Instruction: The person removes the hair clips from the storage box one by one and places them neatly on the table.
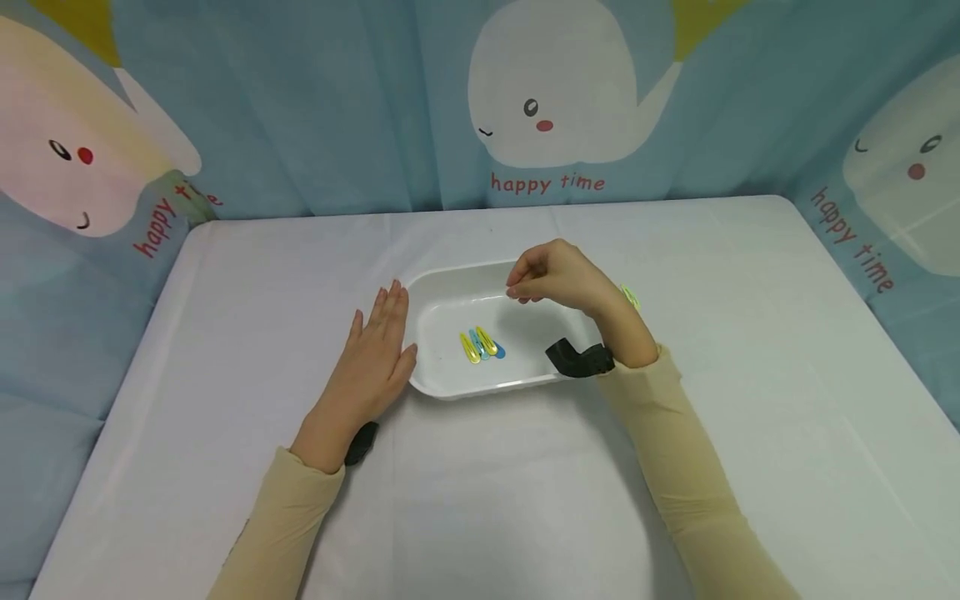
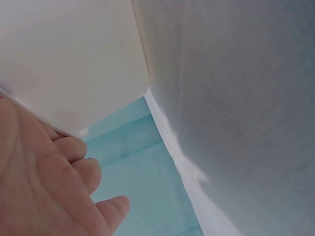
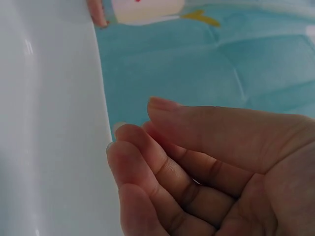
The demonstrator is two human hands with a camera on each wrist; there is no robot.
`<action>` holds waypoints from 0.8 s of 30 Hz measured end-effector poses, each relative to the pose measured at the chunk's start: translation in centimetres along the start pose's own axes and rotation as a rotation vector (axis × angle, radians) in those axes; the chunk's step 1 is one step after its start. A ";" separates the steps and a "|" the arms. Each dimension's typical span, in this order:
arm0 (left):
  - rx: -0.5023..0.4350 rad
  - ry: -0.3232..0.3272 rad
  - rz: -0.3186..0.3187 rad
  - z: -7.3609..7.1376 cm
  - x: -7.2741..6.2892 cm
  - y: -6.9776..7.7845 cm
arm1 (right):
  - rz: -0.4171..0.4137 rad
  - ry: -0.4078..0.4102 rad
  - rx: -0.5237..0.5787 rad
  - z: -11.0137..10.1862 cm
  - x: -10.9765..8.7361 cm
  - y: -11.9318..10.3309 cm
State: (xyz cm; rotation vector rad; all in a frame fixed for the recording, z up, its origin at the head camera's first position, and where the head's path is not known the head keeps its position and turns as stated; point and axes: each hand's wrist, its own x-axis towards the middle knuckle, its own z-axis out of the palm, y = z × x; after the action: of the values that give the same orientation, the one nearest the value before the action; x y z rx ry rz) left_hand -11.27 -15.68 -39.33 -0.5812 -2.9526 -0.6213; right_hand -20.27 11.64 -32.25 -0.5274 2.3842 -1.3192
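Note:
A white tray (image 1: pixel 441 321) lies on the table, with several yellow and blue snap hair clips (image 1: pixel 470 348) close together on its floor. My left hand (image 1: pixel 367 362) rests at the tray's left edge, fingers extended along the outside and thumb by the rim. Over the tray's back right part hovers my right hand (image 1: pixel 561 277), its fingers loosely bent. The right wrist view shows the thumb (image 3: pixel 167 110) near the fingertips and nothing visible held between them. Past the right wrist, a yellow-green hair clip (image 1: pixel 630 296) shows partly, the rest hidden by the arm.
A white cloth (image 1: pixel 480 500) covers the table. Behind and at the sides hangs a light blue curtain (image 1: pixel 360 108) printed with whales. Black wrist cameras (image 1: pixel 579 358) sit at both cuffs, the right one over the tray's front right rim.

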 end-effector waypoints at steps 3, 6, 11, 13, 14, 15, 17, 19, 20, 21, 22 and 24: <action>0.002 -0.004 -0.001 0.1 0.0 0.1 | 0.002 -0.018 -0.030 0.5 0.8 -0.3; 0.004 -0.004 0.001 0.1 0.0 0.1 | -0.006 -0.030 -0.054 1.0 1.6 -0.5; 0.009 -0.004 0.005 0.1 0.0 0.2 | -0.012 -0.074 -0.092 1.8 2.6 -0.6; 0.010 -0.007 0.006 0.1 0.0 0.2 | 0.012 -0.100 -0.102 2.1 2.9 -0.5; 0.009 -0.009 0.006 0.1 0.0 0.2 | 0.022 -0.110 -0.110 2.2 3.0 -0.4; 0.010 -0.011 0.007 0.1 0.0 0.2 | 0.037 -0.117 -0.120 2.3 3.1 -0.3; 0.011 -0.010 0.007 0.0 0.0 0.2 | 0.056 -0.133 -0.138 2.5 3.3 -0.2; 0.011 -0.008 0.006 0.0 0.0 0.2 | 0.074 -0.151 -0.169 2.7 3.6 -0.1; 0.010 -0.007 0.005 -0.1 0.0 0.2 | 0.080 -0.162 -0.186 2.9 3.8 0.0; 0.011 -0.006 0.004 -0.1 0.0 0.2 | 0.089 -0.175 -0.205 3.0 3.9 0.1; 0.009 -0.006 0.002 -0.1 0.0 0.2 | 0.095 -0.193 -0.225 3.2 4.1 0.2; 0.007 -0.007 0.000 -0.1 0.0 0.1 | 0.109 -0.229 -0.273 3.5 4.3 0.4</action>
State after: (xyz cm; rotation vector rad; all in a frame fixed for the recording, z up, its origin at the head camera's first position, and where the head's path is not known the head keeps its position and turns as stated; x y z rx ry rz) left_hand -11.25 -15.60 -39.17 -0.5831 -2.9601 -0.6098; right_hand -22.39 7.22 -34.95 -0.5801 2.3735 -0.8426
